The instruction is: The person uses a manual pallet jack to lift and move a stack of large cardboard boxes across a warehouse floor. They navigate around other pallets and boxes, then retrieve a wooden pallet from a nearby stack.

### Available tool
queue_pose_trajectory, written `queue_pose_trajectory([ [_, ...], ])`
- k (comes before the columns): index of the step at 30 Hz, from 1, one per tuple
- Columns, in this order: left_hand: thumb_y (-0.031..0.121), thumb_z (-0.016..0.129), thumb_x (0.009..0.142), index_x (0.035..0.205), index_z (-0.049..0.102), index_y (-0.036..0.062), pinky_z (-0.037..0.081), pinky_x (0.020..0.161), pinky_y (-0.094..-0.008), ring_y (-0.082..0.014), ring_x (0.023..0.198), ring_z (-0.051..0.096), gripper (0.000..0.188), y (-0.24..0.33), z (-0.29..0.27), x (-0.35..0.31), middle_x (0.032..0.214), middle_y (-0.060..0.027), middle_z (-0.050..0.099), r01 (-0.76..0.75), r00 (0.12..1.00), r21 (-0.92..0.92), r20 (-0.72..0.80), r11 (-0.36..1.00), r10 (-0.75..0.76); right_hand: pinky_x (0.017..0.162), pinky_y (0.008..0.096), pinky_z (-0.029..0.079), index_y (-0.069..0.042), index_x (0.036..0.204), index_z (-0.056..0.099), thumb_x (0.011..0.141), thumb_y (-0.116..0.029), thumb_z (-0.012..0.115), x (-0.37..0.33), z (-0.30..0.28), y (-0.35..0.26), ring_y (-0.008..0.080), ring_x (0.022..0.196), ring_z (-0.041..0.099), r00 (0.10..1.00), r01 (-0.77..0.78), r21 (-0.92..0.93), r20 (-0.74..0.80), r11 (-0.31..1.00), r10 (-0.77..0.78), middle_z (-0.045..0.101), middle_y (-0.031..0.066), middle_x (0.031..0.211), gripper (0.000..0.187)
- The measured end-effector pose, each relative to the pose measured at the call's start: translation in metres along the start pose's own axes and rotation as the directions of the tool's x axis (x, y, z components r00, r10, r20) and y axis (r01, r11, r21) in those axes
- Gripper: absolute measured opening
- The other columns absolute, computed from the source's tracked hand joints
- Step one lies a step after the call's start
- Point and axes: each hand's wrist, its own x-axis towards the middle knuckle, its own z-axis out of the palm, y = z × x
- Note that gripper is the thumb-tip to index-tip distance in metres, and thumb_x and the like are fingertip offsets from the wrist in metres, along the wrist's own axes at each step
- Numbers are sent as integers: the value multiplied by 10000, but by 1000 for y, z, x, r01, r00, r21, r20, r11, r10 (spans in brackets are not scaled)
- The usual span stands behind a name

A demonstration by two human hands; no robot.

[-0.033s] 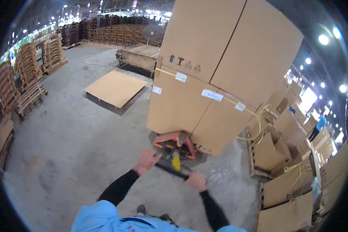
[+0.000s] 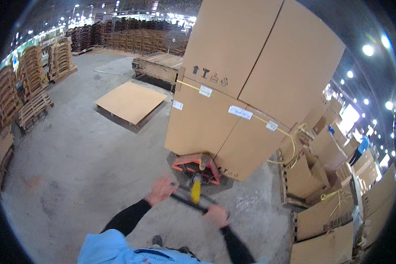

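Observation:
A pallet jack (image 2: 197,163) with an orange-red frame stands under a tall stack of brown cardboard boxes (image 2: 207,127). Its black handle (image 2: 187,201) tilts toward me, with a yellow part (image 2: 195,190) on the shaft. At the handle's left end, my left hand (image 2: 159,192) is closed, slightly blurred. My right hand (image 2: 217,215) wraps round the right end of the bar. Yellow strapping (image 2: 263,118) crosses the boxes, and white labels (image 2: 240,111) sit along it. The stack hides the fork tips.
A low pallet topped with a tan board (image 2: 130,102) lies ahead on the left. Behind it is a wooden platform (image 2: 157,66). Chair frames (image 2: 33,66) and an empty pallet (image 2: 35,109) line the left. Boxes on pallets (image 2: 323,220) crowd the right, where a person in blue (image 2: 363,144) stands.
Both hands and the handle have shifted slightly left and down toward me. The pallet jack and the lower edge of the box stack sit slightly lower and farther left in view.

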Motion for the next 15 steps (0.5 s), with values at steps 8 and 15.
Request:
queue_pose_trajectory([
  [8,395,435,943,876,694,151,301,821,-799,-351,837,672,363,15,61,-178,776,-89,673,-112,708,73,705,991,28,797,468,514,-93,1051,686,779,-583,644,-104,173,-19,351,927,661,799,-17,219,589,976,-119,684,199,972,562],
  [15,529,451,940,953,664,51,522,663,-514,-388,775,674,523,59,0,53,825,-200,684,-23,895,-134,439,991,80,734,457,538,-89,940,727,703,-544,700,20,-17,78,343,804,684,961,39,70,270,997,-57,702,170,847,514],
])
